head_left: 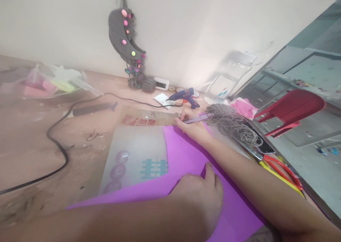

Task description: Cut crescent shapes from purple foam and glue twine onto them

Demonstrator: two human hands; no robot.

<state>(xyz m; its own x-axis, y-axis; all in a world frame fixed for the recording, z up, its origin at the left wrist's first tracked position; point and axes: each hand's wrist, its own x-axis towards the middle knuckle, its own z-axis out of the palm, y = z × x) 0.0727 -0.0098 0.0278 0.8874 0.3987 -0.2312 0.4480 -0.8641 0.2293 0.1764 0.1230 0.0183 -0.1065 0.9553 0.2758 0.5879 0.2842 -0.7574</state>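
A large purple sheet (pixel 183 156) lies on the table in front of me. My right hand (pixel 190 124) is closed round a purple pen (pixel 198 118), its tip at the sheet's far edge beside a strip of cardboard (pixel 147 118). My left hand (pixel 202 195) rests on the purple sheet nearer to me, fingers curled and thumb raised, pressing the sheet down. A translucent plastic sheet (pixel 133 156) with printed shapes lies partly under the purple sheet at the left.
A blue glue gun (pixel 185 97) and its black cable (pixel 61 146) lie at the back. A tangle of grey yarn (pixel 234 123), scissors with red and yellow handles (pixel 279 171), a grey hanging ornament (pixel 124 36), a clear jar (pixel 226 78) and a red chair (pixel 290 108) are nearby.
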